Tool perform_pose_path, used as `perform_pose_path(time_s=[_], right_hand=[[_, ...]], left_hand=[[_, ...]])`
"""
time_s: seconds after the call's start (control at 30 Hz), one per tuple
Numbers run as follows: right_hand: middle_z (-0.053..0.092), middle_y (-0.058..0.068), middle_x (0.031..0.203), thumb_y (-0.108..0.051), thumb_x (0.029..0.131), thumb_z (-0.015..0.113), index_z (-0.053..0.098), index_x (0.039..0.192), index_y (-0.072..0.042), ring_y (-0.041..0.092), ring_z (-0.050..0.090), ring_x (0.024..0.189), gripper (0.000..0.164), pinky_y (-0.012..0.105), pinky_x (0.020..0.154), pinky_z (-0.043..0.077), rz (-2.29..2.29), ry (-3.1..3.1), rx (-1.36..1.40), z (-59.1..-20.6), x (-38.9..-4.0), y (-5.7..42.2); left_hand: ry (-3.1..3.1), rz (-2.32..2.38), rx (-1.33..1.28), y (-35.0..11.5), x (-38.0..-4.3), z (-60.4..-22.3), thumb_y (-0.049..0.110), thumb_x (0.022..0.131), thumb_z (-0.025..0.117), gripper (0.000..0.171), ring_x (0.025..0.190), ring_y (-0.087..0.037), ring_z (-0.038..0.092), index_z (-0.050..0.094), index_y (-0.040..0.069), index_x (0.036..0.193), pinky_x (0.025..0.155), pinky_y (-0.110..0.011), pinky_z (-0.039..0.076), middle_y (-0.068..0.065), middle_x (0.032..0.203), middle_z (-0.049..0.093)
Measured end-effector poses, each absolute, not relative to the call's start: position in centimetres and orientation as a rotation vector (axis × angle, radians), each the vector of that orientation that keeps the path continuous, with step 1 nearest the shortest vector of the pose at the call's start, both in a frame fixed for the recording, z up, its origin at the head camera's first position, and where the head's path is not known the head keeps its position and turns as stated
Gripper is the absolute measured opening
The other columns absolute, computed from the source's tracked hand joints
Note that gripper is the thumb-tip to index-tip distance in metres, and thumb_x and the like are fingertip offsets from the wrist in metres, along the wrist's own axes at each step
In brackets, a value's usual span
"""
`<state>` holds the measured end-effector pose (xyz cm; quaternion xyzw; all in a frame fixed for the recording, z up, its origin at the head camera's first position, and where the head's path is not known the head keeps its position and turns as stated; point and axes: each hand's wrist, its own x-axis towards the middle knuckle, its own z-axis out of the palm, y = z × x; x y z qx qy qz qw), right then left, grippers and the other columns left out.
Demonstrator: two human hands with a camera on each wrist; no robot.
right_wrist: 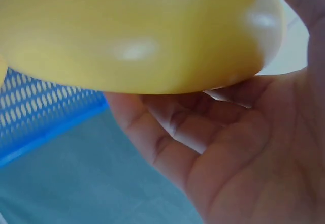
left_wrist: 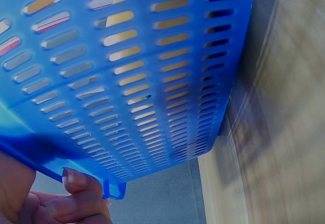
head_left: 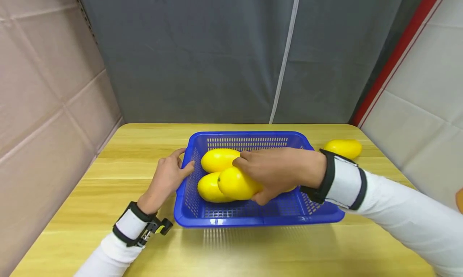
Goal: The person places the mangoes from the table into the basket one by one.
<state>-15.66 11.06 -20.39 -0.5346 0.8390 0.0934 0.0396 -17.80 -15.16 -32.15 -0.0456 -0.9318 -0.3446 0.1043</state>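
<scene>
A blue plastic basket (head_left: 258, 221) with slotted walls stands on the wooden table. My left hand (head_left: 167, 176) grips its left rim, thumb over the inner side and fingers outside. In the left wrist view, curled fingers (left_wrist: 84, 198) show beside the slotted wall. My right hand (head_left: 273, 170) holds a yellow mango (head_left: 236, 184) over the basket, fingers and thumb around it. From the right wrist view, the held mango (right_wrist: 142, 41) is smooth and glossy. Two more mangoes lie beneath, one further back (head_left: 217, 159) and one nearer (head_left: 209, 188). More yellow shows partly hidden behind the right hand.
Another mango (head_left: 343, 148) lies on the table (head_left: 144, 140) to the right of the basket, behind my right wrist. A grey curtain (head_left: 199, 60) hangs behind the table. Pale panels stand at the left (head_left: 47, 100) and right (head_left: 423, 88). An orange object (head_left: 459, 200) peeks in at the right edge.
</scene>
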Motion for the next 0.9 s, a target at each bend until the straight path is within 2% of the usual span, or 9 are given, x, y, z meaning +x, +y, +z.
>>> perform_pose_path(time_s=[0.1, 0.23, 0.37, 0.47, 0.6, 0.77, 0.9], right_hand=[[0.047, 0.003, 0.095, -0.045, 0.072, 0.066, 0.045, 0.119, -0.002, 0.014, 0.048, 0.07, 0.067, 0.03, 0.067, 0.048, 0.32, 2.543, -1.633, -21.3, -15.8, 10.2], [0.051, 0.003, 0.109, -0.048, 0.078, 0.063, 0.037, 0.134, -0.006, 0.013, 0.052, 0.076, 0.075, 0.03, 0.071, 0.051, 0.325, 2.496, -1.543, -22.7, -15.8, 9.0], [0.054, 0.001, 0.116, -0.052, 0.08, 0.061, 0.035, 0.134, -0.009, 0.012, 0.054, 0.082, 0.073, 0.029, 0.076, 0.05, 0.269, 2.458, -1.501, -23.8, -16.0, 8.2], [0.057, 0.001, 0.112, -0.053, 0.08, 0.061, 0.037, 0.131, -0.01, 0.011, 0.053, 0.085, 0.071, 0.028, 0.081, 0.047, 0.236, 2.419, -1.519, -24.3, -16.3, 7.7], [0.057, 0.003, 0.115, -0.053, 0.083, 0.057, 0.037, 0.135, -0.008, 0.011, 0.053, 0.088, 0.072, 0.027, 0.085, 0.046, 0.28, 2.371, -1.582, -24.8, -16.3, 7.2], [0.053, 0.007, 0.123, -0.053, 0.087, 0.052, 0.03, 0.143, -0.005, 0.013, 0.054, 0.092, 0.077, 0.028, 0.089, 0.046, 0.351, 2.358, -1.632, -25.1, -16.2, 7.1], [0.048, 0.01, 0.13, -0.05, 0.089, 0.049, 0.022, 0.147, -0.006, 0.015, 0.053, 0.102, 0.077, 0.03, 0.094, 0.042, 0.302, 2.341, -1.622, -25.3, -16.1, 7.5]], left_hand=[[-2.748, -1.006, -0.136, -15.2, -17.7, -32.3, 0.026, 0.085, 0.061, 0.058, 0.041, -0.013, 0.046, 0.044, -0.007, 0.13, 0.038, -0.025, 0.039, -0.005, 0.058, 0.049], [-2.755, -1.006, -0.129, -15.3, -17.6, -32.7, 0.027, 0.086, 0.06, 0.058, 0.041, -0.014, 0.045, 0.045, -0.006, 0.13, 0.037, -0.024, 0.037, -0.005, 0.058, 0.048], [-2.757, -1.024, -0.133, -15.2, -17.5, -32.7, 0.028, 0.086, 0.06, 0.057, 0.04, -0.014, 0.044, 0.045, -0.004, 0.131, 0.036, -0.023, 0.034, -0.005, 0.058, 0.047], [-2.758, -1.034, -0.135, -15.1, -17.5, -32.7, 0.028, 0.086, 0.059, 0.057, 0.039, -0.014, 0.044, 0.044, -0.004, 0.131, 0.036, -0.023, 0.034, -0.005, 0.058, 0.046], [-2.762, -1.039, -0.127, -15.1, -17.5, -32.5, 0.027, 0.087, 0.059, 0.058, 0.041, -0.014, 0.045, 0.043, -0.004, 0.132, 0.037, -0.023, 0.035, -0.006, 0.059, 0.047], [-2.768, -1.04, -0.124, -14.9, -17.5, -32.4, 0.027, 0.087, 0.059, 0.058, 0.041, -0.015, 0.046, 0.042, -0.005, 0.133, 0.037, -0.022, 0.037, -0.006, 0.06, 0.048], [-2.774, -1.037, -0.135, -14.8, -17.5, -32.3, 0.028, 0.087, 0.059, 0.059, 0.041, -0.014, 0.046, 0.042, -0.005, 0.133, 0.037, -0.022, 0.037, -0.006, 0.06, 0.048]])
